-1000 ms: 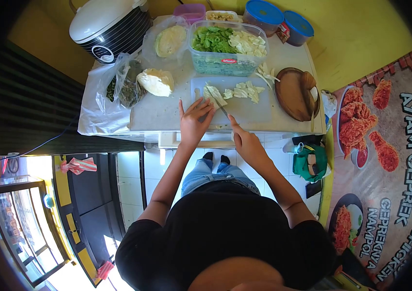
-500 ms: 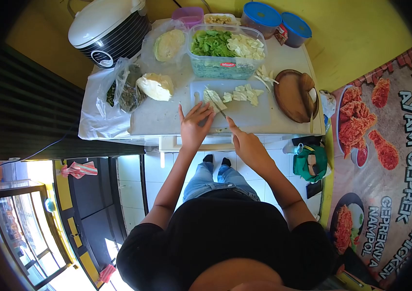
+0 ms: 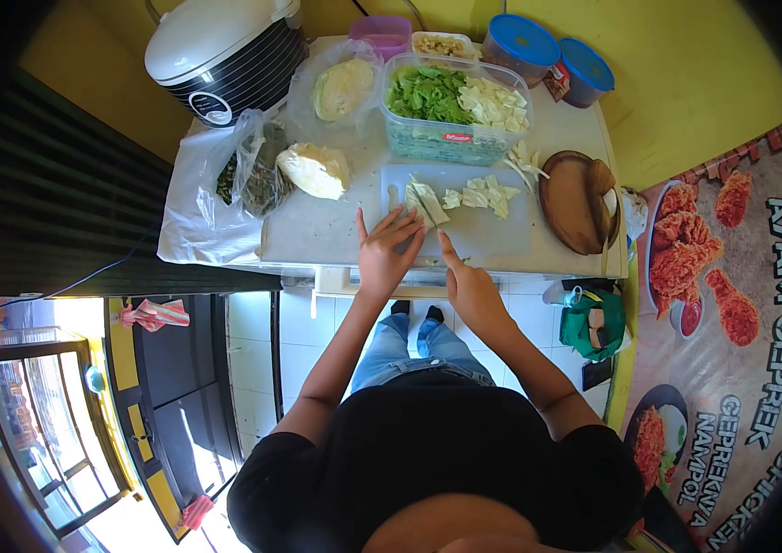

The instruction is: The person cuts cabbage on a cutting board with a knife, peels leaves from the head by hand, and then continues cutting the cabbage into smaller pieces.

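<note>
My right hand is closed round the handle of a knife, its index finger stretched along the top. The blade lies over a pale cabbage piece on the white cutting board. Spread out flat, my left hand rests at the board's near left, fingertips against the near edge of that cabbage piece and thumb apart. Cut cabbage pieces lie to the right on the board. Behind it stands a clear plastic container with green leaves and chopped cabbage inside.
Left of the board are a cabbage chunk, a plastic bag and another cabbage piece on plastic. A rice cooker stands back left. To the right sits a wooden mortar with a pestle; blue-lidded tubs stand behind.
The whole view has shifted, so the table sits slightly further right. The knife blade has moved from the cabbage piece's near right edge to across it. Both hands keep their grip and pose.
</note>
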Tool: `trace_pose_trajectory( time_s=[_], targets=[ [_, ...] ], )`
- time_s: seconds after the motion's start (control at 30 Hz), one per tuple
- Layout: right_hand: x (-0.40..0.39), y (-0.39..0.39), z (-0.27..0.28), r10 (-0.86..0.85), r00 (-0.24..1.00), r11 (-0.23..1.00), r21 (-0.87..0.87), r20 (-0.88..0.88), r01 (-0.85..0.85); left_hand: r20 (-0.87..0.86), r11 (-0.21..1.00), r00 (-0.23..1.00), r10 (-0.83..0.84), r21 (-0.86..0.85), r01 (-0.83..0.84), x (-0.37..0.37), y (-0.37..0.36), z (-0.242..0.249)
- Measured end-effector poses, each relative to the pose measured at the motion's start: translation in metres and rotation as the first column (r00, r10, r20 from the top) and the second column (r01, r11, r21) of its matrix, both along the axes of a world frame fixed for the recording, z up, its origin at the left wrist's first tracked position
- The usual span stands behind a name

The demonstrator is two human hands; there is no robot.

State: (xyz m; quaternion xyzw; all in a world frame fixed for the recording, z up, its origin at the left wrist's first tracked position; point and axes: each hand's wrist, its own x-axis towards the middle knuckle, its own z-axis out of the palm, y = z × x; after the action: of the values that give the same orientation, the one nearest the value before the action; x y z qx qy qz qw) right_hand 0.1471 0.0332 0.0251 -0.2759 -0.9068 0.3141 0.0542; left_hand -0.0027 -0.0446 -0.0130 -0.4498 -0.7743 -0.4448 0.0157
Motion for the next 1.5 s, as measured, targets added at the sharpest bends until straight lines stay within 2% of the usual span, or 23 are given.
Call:
trace_pose_trajectory(
  time_s=[0.17, 0.37, 0.47, 0.7, 0.77, 0.97, 1.1, 1.17, 1.2, 1.27, 1.33, 1.37, 1.4, 1.43, 1.5],
  targets=[
    [0.012, -0.001, -0.009, 0.0, 0.988, 1.0, -0.006, -0.157, -0.001, -0.007, 0.999, 0.999, 0.032, 0.002, -0.032, 0.003, 0.001, -0.002],
    [0.029, -0.003, -0.011, -0.005, 0.998, 0.998, -0.071, -0.067, 0.0, -0.025, 1.0, 0.999, 0.02, -0.007, -0.02, 0.002, 0.0, -0.001],
    [0.033, -0.01, -0.003, -0.019, 0.999, 0.999, -0.046, -0.033, 0.017, -0.032, 1.0, 0.999, 0.011, 0.001, -0.011, 0.001, 0.0, -0.002],
    [0.038, -0.003, 0.002, -0.02, 0.996, 0.994, -0.106, -0.083, 0.011, -0.033, 1.0, 0.999, -0.003, 0.005, 0.003, -0.001, 0.0, -0.004],
    [0.031, 0.002, -0.004, -0.02, 0.989, 0.993, -0.12, -0.145, 0.003, -0.025, 1.0, 1.0, 0.002, 0.001, -0.002, 0.0, -0.001, -0.002],
    [0.012, 0.01, 0.01, 0.007, 0.998, 0.995, -0.103, -0.062, -0.013, -0.023, 1.0, 1.0, -0.005, 0.007, 0.005, -0.001, -0.002, -0.003],
    [0.027, 0.012, 0.017, 0.009, 0.999, 0.991, -0.131, -0.039, -0.015, -0.014, 1.0, 1.0, 0.009, 0.007, -0.008, -0.004, -0.009, -0.002],
    [0.039, 0.014, 0.017, 0.031, 0.993, 0.972, -0.23, -0.11, -0.056, -0.03, 0.998, 0.998, 0.049, -0.036, -0.05, -0.005, -0.017, 0.003],
    [0.042, 0.016, 0.024, 0.03, 0.993, 0.973, -0.223, -0.112, -0.055, -0.032, 0.998, 0.998, 0.047, -0.029, -0.048, -0.007, -0.019, 0.006],
    [0.046, 0.016, 0.043, -0.126, 0.988, 0.926, -0.368, -0.089, 0.085, -0.03, 0.997, 0.999, 0.045, -0.058, -0.047, -0.01, -0.024, 0.012],
    [0.044, 0.024, 0.032, -0.148, 0.98, 0.933, -0.348, -0.136, 0.093, -0.073, 0.997, 0.997, 0.032, -0.072, -0.037, -0.018, -0.022, 0.022],
    [0.042, 0.027, 0.025, -0.172, 0.968, 0.939, -0.328, -0.183, 0.105, -0.078, 0.996, 0.995, -0.058, -0.069, 0.053, -0.025, -0.018, 0.026],
    [0.039, 0.03, 0.021, -0.17, 0.969, 0.938, -0.33, -0.181, 0.104, -0.085, 0.988, 0.985, -0.147, -0.066, 0.142, -0.03, -0.013, 0.029],
    [0.035, 0.033, 0.017, -0.155, 0.975, 0.943, -0.318, -0.158, 0.098, -0.144, 0.978, 0.975, -0.168, -0.147, 0.147, -0.032, -0.008, 0.033],
    [0.032, 0.035, 0.005, -0.137, 0.981, 0.949, -0.303, -0.14, 0.089, -0.209, 0.966, 0.952, -0.223, -0.181, 0.187, -0.042, 0.004, 0.028]
  ],
)
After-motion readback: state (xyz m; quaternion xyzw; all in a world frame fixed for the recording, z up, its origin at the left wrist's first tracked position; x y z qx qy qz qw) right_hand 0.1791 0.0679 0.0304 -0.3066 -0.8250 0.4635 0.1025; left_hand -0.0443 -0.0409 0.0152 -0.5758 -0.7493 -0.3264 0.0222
